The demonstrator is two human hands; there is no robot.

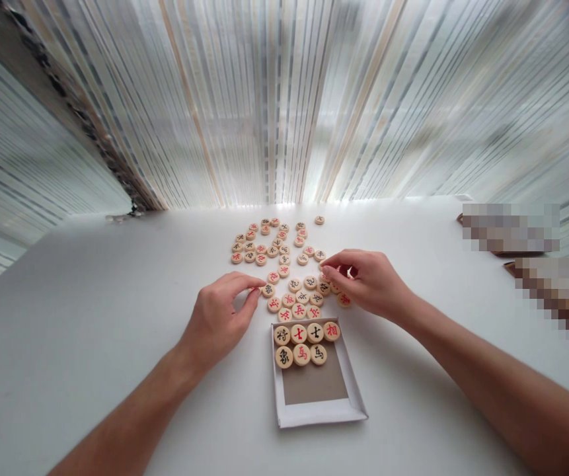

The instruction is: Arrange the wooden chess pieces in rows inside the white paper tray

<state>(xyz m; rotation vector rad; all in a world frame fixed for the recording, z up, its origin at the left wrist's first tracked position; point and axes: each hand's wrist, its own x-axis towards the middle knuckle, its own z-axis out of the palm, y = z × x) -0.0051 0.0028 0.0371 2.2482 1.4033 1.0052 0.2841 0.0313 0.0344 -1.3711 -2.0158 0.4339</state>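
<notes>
My left hand [222, 305] pinches with thumb and forefinger at the left edge of a Chinese chess piece [268, 289] with a black character. My right hand [366, 281] reaches in from the other side, its fingertips closed together over the right part of the loose pieces. What lies between those fingertips is mostly hidden. Below the hands is a shallow white box [324, 415] with a grey-brown bottom. Seven pieces would be too exact, so several lie face up inside it in two rows, among them a red-marked piece [332, 330] at the upper right corner.
Several loose Chinese chess pieces [261, 250], red and black, spread over the white table [115, 330] beyond the box. One piece [319, 220] lies apart at the back. Two blurred-out objects [509, 228] rest at the right. A striped curtain [244, 132] hangs behind the table.
</notes>
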